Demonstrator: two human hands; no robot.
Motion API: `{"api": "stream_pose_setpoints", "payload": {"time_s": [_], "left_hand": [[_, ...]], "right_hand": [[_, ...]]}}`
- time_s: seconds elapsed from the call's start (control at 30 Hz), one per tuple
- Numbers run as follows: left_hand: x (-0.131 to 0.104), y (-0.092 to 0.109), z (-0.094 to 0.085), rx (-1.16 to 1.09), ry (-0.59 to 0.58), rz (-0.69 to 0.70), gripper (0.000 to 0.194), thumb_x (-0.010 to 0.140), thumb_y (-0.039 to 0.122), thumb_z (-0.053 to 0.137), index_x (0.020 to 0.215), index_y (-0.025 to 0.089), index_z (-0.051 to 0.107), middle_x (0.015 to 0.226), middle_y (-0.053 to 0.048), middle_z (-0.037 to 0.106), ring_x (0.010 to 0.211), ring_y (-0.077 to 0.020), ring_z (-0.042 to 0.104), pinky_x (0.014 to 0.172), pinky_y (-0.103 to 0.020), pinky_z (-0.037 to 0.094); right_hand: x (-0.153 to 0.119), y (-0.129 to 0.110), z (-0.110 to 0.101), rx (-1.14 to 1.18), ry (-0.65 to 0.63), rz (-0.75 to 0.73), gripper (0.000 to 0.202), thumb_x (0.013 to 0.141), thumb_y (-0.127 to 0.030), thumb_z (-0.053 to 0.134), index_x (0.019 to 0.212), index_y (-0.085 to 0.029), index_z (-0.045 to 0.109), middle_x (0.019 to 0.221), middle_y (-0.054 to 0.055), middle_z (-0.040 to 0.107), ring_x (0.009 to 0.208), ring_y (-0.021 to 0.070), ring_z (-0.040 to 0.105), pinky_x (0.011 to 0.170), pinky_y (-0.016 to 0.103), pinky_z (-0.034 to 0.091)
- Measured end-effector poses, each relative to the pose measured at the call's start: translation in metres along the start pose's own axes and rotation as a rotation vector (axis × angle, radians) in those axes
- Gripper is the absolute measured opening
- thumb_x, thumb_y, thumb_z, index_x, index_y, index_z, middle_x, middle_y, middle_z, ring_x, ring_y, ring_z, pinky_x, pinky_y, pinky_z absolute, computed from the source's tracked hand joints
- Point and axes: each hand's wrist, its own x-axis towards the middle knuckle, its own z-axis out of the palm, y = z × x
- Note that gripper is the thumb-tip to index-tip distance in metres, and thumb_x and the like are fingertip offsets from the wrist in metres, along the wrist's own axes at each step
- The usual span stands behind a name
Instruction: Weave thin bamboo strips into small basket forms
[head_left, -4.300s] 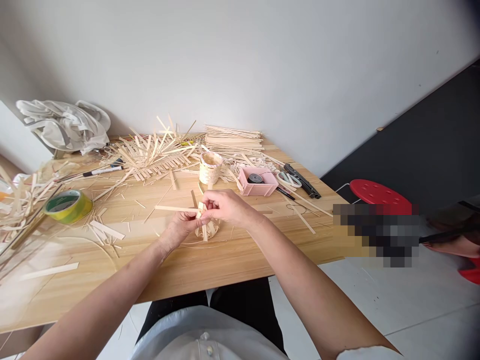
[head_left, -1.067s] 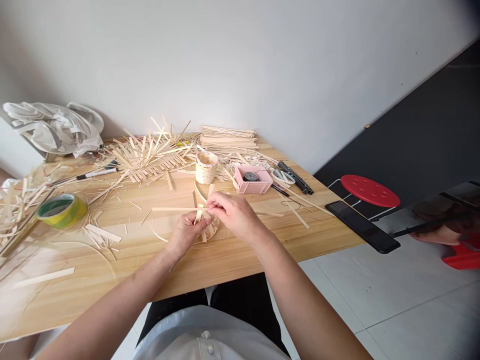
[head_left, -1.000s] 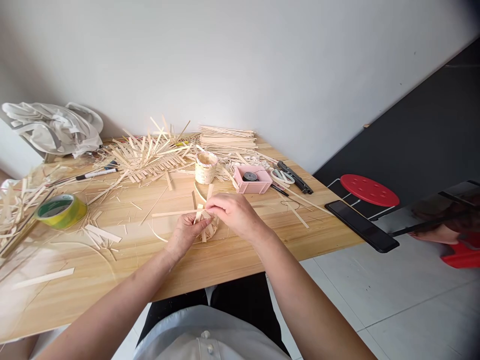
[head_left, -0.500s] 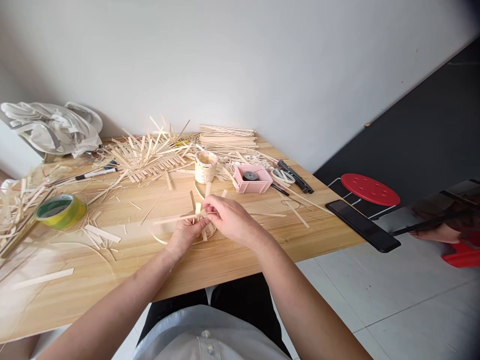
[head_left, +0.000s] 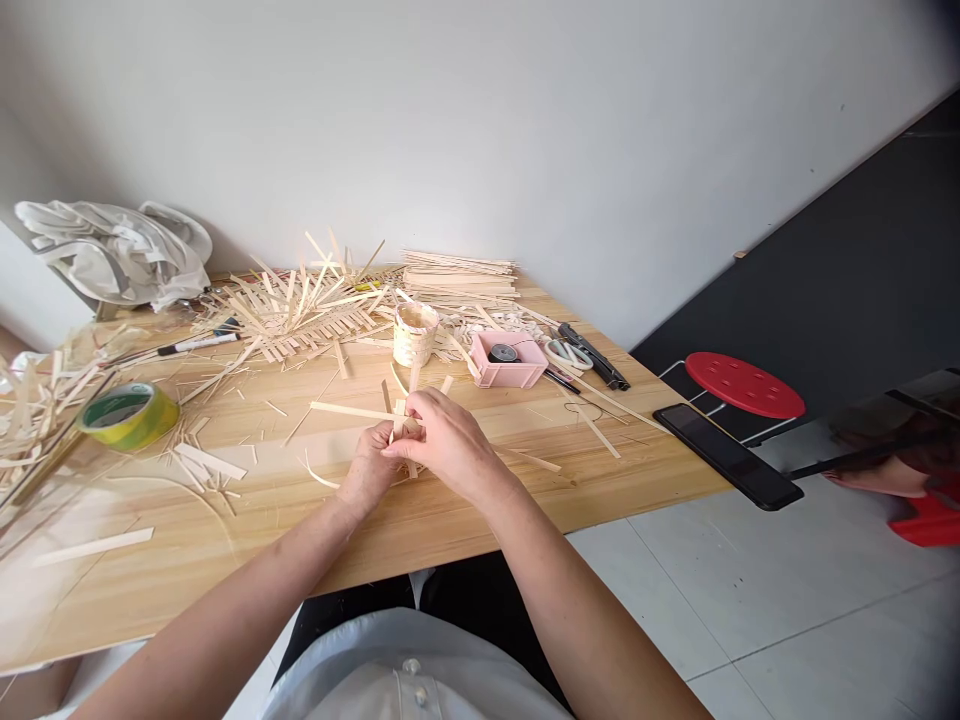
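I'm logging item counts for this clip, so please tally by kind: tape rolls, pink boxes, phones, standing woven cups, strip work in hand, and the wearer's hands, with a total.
Tape roll: 1
Pink box: 1
Phone: 1
Woven cup: 1
Strip work: 1
Left hand and right hand: 2
Total: 7

A pale wall (head_left: 480, 130) stands behind the wooden table (head_left: 615, 480), giving way to a dark panel (head_left: 847, 250) on the right. Beyond the table's right side, a red stool (head_left: 745, 384) stands near the panel. Pale tiles cover the floor (head_left: 675, 570), and light brightens the table's left end.
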Motion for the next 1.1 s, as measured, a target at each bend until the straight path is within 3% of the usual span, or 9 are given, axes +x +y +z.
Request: {"api": "stream_pose_setpoints", "payload": {"time_s": [0.13, 0.43, 0.57, 0.63, 0.73, 0.87, 0.93, 1.0, 1.1], "left_hand": [[0.002, -0.002, 0.001, 0.002, 0.042, 0.012, 0.015, 0.064, 0.028, 0.064, 0.061, 0.013, 0.062, 0.055, 0.002, 0.056, 0.057, -0.0094, 0.047, 0.059, -0.022, 0.038], [0.001, 0.000, 0.001, 0.060, 0.049, -0.011, 0.025, 0.063, 0.036, 0.064, 0.056, 0.015, 0.052, 0.052, 0.005, 0.049, 0.051, -0.0076, 0.040, 0.053, -0.021, 0.034], [0.003, 0.006, -0.006, 0.239, 0.019, -0.030, 0.025, 0.063, 0.038, 0.063, 0.060, 0.017, 0.050, 0.050, 0.006, 0.045, 0.050, -0.0082, 0.040, 0.052, -0.022, 0.034], [0.003, 0.007, -0.015, 0.360, -0.022, -0.005, 0.022, 0.064, 0.035, 0.064, 0.068, 0.017, 0.054, 0.057, 0.004, 0.051, 0.056, -0.0102, 0.047, 0.056, -0.023, 0.038], [-0.004, 0.011, -0.029, 0.456, 0.014, 0.128, 0.016, 0.072, 0.029, 0.058, 0.082, 0.017, 0.055, 0.074, 0.000, 0.060, 0.071, -0.0127, 0.056, 0.066, -0.025, 0.044], [-0.021, 0.031, -0.041, 0.679, 0.286, 0.544, 0.003, 0.081, 0.020, 0.049, 0.080, 0.018, 0.052, 0.076, -0.001, 0.059, 0.068, -0.0105, 0.056, 0.064, -0.024, 0.046], [-0.027, 0.050, -0.043, 0.916, 0.281, 0.816, 0.007, 0.080, 0.014, 0.051, 0.083, 0.019, 0.054, 0.078, -0.001, 0.062, 0.072, -0.0117, 0.057, 0.067, -0.025, 0.047], [-0.026, 0.068, -0.042, 1.152, 0.285, 1.006, 0.014, 0.078, 0.014, 0.056, 0.090, 0.019, 0.058, 0.091, -0.005, 0.065, 0.091, -0.0174, 0.057, 0.081, -0.032, 0.046], [-0.015, 0.081, -0.040, 1.403, 0.136, 0.971, 0.018, 0.082, 0.019, 0.052, 0.099, 0.020, 0.059, 0.101, -0.007, 0.066, 0.100, -0.0212, 0.057, 0.099, -0.046, 0.034]], "right_hand": [[0.002, -0.002, 0.000, 0.048, 0.056, 0.014, 0.019, 0.071, -0.021, 0.062, 0.067, -0.019, 0.044, 0.076, -0.002, 0.046, 0.072, 0.0127, 0.045, 0.063, 0.023, 0.032], [0.009, 0.001, -0.001, 0.118, 0.065, -0.010, 0.032, 0.068, -0.012, 0.056, 0.052, -0.018, 0.029, 0.058, -0.006, 0.035, 0.057, 0.0096, 0.035, 0.053, 0.022, 0.023], [0.010, 0.001, -0.003, 0.098, 0.054, -0.004, 0.034, 0.068, -0.011, 0.056, 0.051, -0.018, 0.027, 0.056, -0.006, 0.035, 0.056, 0.0092, 0.035, 0.054, 0.022, 0.022], [0.010, 0.002, -0.005, 0.071, 0.044, 0.003, 0.033, 0.068, -0.010, 0.056, 0.052, -0.018, 0.028, 0.056, -0.006, 0.036, 0.057, 0.0092, 0.035, 0.054, 0.022, 0.022], [0.010, 0.004, -0.010, 0.018, 0.024, 0.004, 0.033, 0.069, -0.011, 0.058, 0.052, -0.018, 0.031, 0.055, -0.006, 0.037, 0.057, 0.0091, 0.034, 0.054, 0.022, 0.022], [0.011, 0.006, -0.013, -0.003, -0.004, -0.011, 0.032, 0.070, -0.014, 0.063, 0.053, -0.017, 0.037, 0.057, -0.005, 0.040, 0.058, 0.0090, 0.037, 0.054, 0.021, 0.023], [0.012, 0.006, -0.013, -0.014, -0.016, -0.019, 0.031, 0.071, -0.015, 0.065, 0.054, -0.016, 0.040, 0.058, -0.005, 0.042, 0.059, 0.0090, 0.039, 0.055, 0.020, 0.025], [0.012, 0.006, -0.012, -0.032, -0.012, -0.033, 0.030, 0.071, -0.015, 0.066, 0.054, -0.016, 0.042, 0.059, -0.004, 0.044, 0.060, 0.0092, 0.040, 0.056, 0.021, 0.026], [0.012, 0.006, -0.011, -0.058, 0.001, -0.041, 0.027, 0.072, -0.015, 0.066, 0.055, -0.016, 0.045, 0.061, -0.003, 0.046, 0.062, 0.0098, 0.042, 0.057, 0.021, 0.027]]}}
